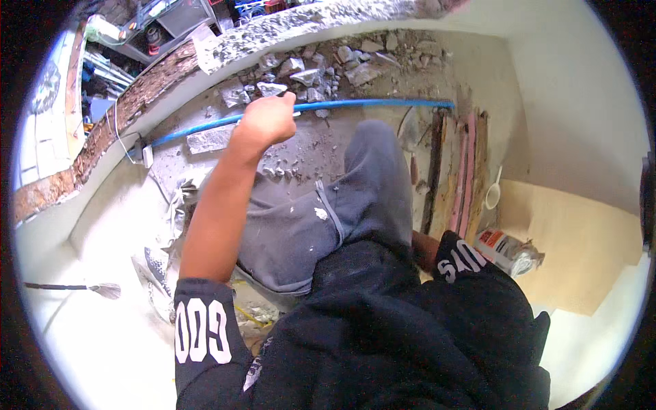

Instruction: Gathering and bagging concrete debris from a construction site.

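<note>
My left hand (267, 119) is closed in a fist around a long blue pole (379, 103), a little left of its middle. The pole stretches across the floor in front of my bent knee, from the low broken wall at left towards upright-looking wooden strips at right. Stone rubble (307, 77) lies just beyond my fist, and a flat grey stone block (209, 140) is near my wrist. My right hand is out of view; only a bit of the right forearm (425, 250) shows below the sleeve, beside my thigh.
The broken wall edge (138, 74) curves along the left and far side; a white cable with a small box (147, 156) hangs there. Wooden strips (461, 174), a white ladle (493, 196) and a crumpled bag (510, 251) lie at right. A brush (105, 290) is at left.
</note>
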Tool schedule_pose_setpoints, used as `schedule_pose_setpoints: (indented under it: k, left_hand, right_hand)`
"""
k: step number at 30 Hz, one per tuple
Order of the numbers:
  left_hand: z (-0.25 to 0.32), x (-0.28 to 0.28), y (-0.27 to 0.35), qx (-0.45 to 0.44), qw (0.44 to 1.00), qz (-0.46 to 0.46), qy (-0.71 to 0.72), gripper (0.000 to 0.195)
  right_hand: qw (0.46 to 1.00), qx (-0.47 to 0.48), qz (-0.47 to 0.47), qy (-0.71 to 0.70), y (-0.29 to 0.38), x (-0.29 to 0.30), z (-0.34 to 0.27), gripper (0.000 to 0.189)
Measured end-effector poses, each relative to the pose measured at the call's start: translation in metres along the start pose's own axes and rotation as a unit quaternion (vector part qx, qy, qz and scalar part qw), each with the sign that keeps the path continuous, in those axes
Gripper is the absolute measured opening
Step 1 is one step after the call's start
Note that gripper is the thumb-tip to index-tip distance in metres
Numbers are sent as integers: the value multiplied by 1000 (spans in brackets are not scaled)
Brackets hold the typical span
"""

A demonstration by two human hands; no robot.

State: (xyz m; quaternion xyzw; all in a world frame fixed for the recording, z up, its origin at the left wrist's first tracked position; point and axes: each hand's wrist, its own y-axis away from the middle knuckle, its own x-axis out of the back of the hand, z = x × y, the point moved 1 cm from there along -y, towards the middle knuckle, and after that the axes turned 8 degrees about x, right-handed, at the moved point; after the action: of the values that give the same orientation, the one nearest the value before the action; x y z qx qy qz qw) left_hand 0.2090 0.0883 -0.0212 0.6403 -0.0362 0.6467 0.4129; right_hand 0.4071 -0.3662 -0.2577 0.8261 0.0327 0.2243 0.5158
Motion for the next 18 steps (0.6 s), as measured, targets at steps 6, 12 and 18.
schedule_pose_setpoints:
  k: [6, 12, 18]
  left_hand:
    - [-42, -19, -69, 33, 997, -65, -7, 38]
    - [-74, -16, -83, 74, 994, -26, 76, 41]
    - [-43, 16, -44, 97, 992, -73, 21, 52]
  right_hand:
    - [999, 15, 21, 37, 3, 39, -38, 38]
    - [996, 54, 55, 35, -23, 87, -67, 40]
    - [987, 134, 33, 76, -83, 150, -95, 41]
